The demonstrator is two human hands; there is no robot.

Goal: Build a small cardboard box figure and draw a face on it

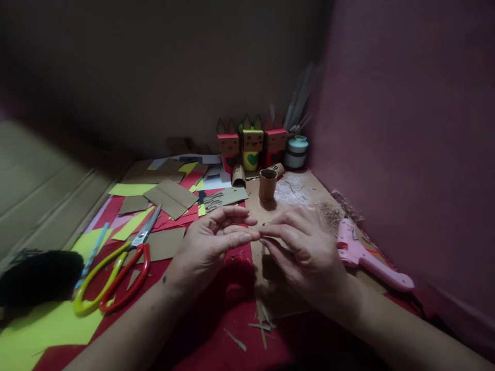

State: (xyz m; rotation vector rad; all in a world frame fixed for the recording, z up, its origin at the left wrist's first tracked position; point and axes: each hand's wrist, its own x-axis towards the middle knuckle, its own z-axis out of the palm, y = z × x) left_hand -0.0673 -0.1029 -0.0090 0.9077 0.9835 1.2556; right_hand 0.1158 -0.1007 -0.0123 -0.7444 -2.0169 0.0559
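My left hand (pixel 214 239) and my right hand (pixel 305 250) meet fingertip to fingertip above the red work surface (pixel 216 330). Both are pinched together at about the same spot, on something too small and dim to make out. Thin cardboard slivers (pixel 259 325) lie on the surface just below the hands. The scissors (pixel 119 270), with one yellow and one red handle, rest to the left of my left hand. A pink glue gun (pixel 365 255) lies just right of my right hand.
At the back stand three paper-tube figures with ears (pixel 251 144), a brown cardboard tube (pixel 267 184), a small white jar (pixel 297 152) and loose brown, yellow and red paper pieces (pixel 170 198). A pink wall (pixel 410 154) closes the right side. A black object (pixel 36 275) sits far left.
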